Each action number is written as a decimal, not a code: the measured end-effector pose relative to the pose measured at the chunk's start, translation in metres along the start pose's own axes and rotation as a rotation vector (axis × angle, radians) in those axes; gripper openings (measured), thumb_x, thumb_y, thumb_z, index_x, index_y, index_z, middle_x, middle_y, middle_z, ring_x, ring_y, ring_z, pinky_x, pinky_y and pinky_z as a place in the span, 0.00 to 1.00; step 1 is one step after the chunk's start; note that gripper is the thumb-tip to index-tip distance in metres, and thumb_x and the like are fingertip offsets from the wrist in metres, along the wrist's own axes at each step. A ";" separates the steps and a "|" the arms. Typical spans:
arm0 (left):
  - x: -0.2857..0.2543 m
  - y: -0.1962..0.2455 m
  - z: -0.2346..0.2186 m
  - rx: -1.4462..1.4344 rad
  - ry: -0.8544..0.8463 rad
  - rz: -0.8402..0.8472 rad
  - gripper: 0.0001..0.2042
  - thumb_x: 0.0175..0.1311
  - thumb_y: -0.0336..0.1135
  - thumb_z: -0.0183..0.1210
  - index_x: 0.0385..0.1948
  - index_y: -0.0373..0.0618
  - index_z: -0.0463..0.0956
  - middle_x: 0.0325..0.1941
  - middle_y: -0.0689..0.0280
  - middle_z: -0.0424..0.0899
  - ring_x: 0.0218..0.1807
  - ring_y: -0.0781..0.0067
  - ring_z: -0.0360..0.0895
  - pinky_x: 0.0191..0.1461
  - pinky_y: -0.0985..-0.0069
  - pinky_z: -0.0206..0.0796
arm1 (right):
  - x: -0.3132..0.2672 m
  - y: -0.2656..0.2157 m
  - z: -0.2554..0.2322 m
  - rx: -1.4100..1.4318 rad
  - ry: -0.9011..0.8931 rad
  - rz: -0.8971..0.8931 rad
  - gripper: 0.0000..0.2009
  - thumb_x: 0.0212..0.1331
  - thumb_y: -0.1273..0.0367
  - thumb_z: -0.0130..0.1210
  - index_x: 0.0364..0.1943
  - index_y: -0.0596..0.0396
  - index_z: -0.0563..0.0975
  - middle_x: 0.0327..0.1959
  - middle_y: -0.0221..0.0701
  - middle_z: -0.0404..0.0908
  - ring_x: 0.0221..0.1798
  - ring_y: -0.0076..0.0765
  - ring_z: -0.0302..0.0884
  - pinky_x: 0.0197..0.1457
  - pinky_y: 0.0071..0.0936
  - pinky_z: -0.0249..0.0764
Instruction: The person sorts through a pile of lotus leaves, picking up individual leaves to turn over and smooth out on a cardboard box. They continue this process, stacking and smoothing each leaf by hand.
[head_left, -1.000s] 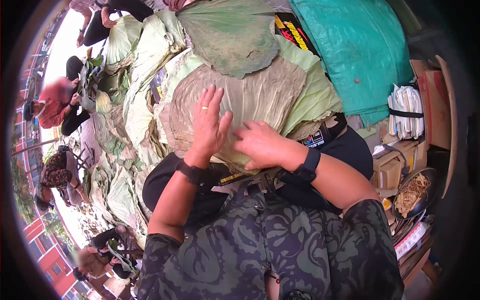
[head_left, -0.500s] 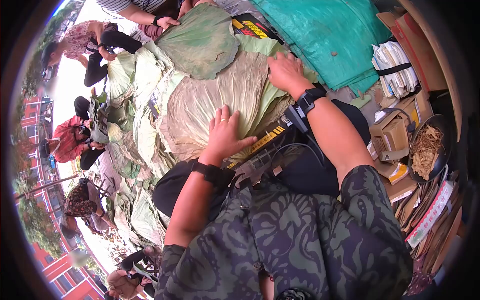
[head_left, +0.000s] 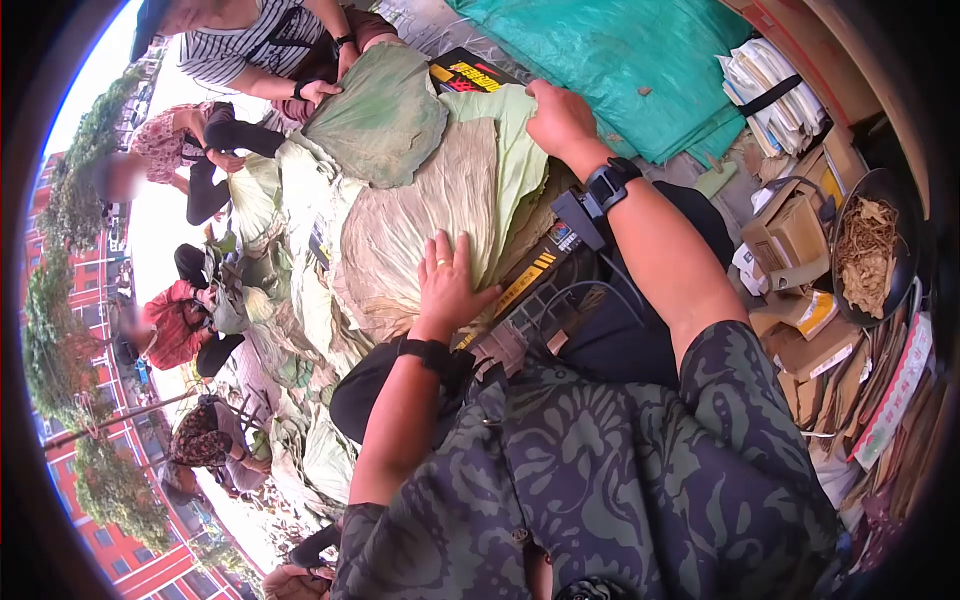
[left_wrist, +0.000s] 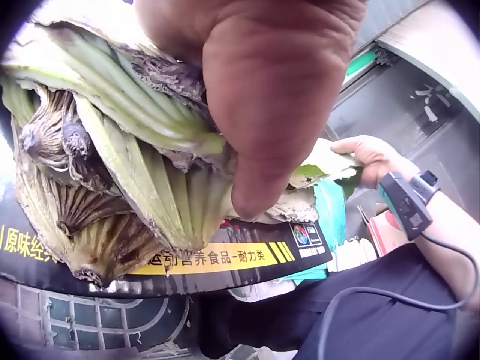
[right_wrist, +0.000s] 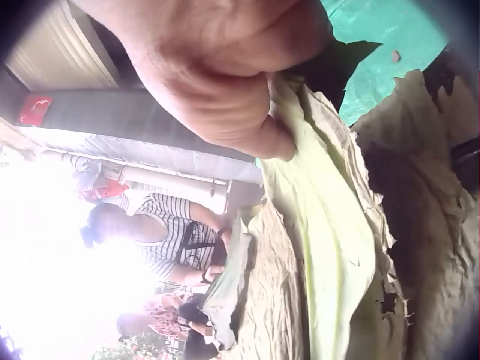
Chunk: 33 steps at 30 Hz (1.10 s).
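My left hand [head_left: 449, 288] lies flat with spread fingers on a large brownish dried leaf [head_left: 400, 240], near its lower edge. With the thumb and fingers of my right hand [head_left: 562, 125] I pinch the edge of a pale green leaf [head_left: 513, 135], which shows beneath the brown one; in the right wrist view this hand [right_wrist: 225, 82] has the leaf [right_wrist: 322, 225] raised at its rim. Folded leaf bases [left_wrist: 142, 172] lie below my left hand [left_wrist: 270, 97] in the left wrist view. A greener leaf [head_left: 380, 115] overlaps the brown one at the top.
A person in a striped shirt [head_left: 250, 50] touches the green leaf's far side. More leaves [head_left: 290, 330] spread left. A teal tarp [head_left: 640, 70] lies beyond my right hand; cardboard boxes [head_left: 790, 240] and a dark pan [head_left: 875, 250] are at the right. A black-yellow board [head_left: 530, 280] sits under the leaves.
My right hand has moved from beside my left hand to the pale leaf's far edge and grips it. My left hand has come down onto the brown leaf. The head view has shifted.
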<state>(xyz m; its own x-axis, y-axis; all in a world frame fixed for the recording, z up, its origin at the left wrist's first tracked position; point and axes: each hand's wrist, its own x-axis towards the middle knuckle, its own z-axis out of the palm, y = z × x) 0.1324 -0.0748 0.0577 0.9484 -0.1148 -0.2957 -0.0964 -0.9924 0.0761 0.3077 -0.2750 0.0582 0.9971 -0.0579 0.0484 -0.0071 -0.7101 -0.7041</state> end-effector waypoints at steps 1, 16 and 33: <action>0.000 0.000 0.001 0.002 -0.017 -0.011 0.45 0.40 0.52 0.64 0.61 0.42 0.52 0.65 0.42 0.48 0.67 0.41 0.44 0.66 0.54 0.40 | -0.002 -0.003 -0.009 -0.064 -0.041 -0.069 0.09 0.47 0.73 0.47 0.34 0.55 0.75 0.35 0.44 0.78 0.40 0.51 0.76 0.41 0.43 0.72; 0.000 -0.032 0.028 -0.298 0.161 0.058 0.25 0.58 0.43 0.47 0.58 0.44 0.60 0.65 0.42 0.50 0.67 0.40 0.44 0.67 0.57 0.38 | -0.012 -0.004 0.000 -0.599 -0.734 -0.299 0.10 0.46 0.75 0.50 0.33 0.56 0.79 0.39 0.38 0.79 0.44 0.44 0.77 0.40 0.43 0.72; -0.001 -0.047 0.034 -1.053 0.187 -0.055 0.22 0.59 0.35 0.42 0.56 0.37 0.63 0.65 0.48 0.56 0.69 0.51 0.44 0.70 0.69 0.32 | -0.033 -0.033 0.010 -0.541 -0.662 -0.583 0.07 0.44 0.72 0.49 0.26 0.53 0.79 0.30 0.35 0.79 0.37 0.44 0.77 0.34 0.40 0.73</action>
<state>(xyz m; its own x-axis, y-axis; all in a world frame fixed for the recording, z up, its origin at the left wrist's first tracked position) 0.1259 -0.0291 0.0224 0.9834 0.0263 -0.1796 0.1722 -0.4484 0.8771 0.2763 -0.2427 0.0722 0.6968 0.6777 -0.2348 0.6210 -0.7339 -0.2754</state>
